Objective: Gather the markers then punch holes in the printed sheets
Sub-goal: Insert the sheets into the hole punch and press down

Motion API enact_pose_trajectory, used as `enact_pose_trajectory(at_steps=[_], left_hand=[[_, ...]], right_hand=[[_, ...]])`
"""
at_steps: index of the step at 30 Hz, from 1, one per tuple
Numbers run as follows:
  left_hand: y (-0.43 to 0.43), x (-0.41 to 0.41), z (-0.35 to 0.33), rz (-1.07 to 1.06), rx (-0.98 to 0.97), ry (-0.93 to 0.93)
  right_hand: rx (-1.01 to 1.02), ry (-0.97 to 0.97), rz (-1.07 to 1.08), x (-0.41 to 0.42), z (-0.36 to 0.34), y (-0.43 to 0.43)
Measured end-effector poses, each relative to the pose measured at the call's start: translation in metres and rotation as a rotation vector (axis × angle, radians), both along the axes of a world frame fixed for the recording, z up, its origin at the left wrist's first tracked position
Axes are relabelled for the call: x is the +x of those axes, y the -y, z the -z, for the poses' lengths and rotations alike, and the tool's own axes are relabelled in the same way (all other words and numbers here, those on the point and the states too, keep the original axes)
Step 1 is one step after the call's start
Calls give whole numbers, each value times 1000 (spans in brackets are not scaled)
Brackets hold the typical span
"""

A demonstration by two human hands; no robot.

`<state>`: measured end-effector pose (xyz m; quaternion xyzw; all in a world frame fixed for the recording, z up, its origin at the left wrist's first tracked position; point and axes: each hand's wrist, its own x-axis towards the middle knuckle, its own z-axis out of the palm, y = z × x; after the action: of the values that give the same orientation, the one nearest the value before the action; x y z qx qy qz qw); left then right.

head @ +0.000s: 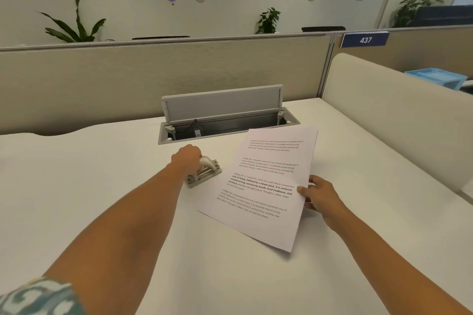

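A grey hole punch (206, 172) stands on the white desk (102, 186), just left of the printed sheets (261, 186). My left hand (186, 158) grips the punch's pale lever from the left, fingers curled over it. The sheets carry several blocks of text and lie slanted, their left edge close beside the punch; whether that edge sits in the slot I cannot tell. At the sheets' right edge, my right hand (318, 195) pinches them, thumb on top and fingers underneath. No markers are in view.
An open cable hatch (225, 120) with its lid raised sits in the desk behind the punch. Beige partitions close the back and right sides. A blue tray (435, 79) stands beyond the right partition.
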<state>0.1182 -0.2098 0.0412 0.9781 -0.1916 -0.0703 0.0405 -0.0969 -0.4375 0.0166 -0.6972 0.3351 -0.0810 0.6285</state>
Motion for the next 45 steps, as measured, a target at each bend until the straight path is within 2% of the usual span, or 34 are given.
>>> enact_pose_trajectory(at_steps=[13,17,30,36,39,45], left_hand=[[-23,-14,-19,-87,-108,-110],[-40,-27,-23,-180,-207,-150],[-93,-84,-3,-635,-1115,-292],[-100,-121,-8,-665,-1553,-409],[-103,-134,-11,-653,-1664,-409],[-102,-155,-22,-639,-1737,-406]], right_hand=[[-47,5,-7,2,-11,-7],[-86,39,-7,0,-22,-12],[-193,129,-11,-11,-53,-41],[-103,228,-22,-17,-53,-52],[-74,252,-28,-17,-53,-58],[-72,277,-73,-17,-57,-70]])
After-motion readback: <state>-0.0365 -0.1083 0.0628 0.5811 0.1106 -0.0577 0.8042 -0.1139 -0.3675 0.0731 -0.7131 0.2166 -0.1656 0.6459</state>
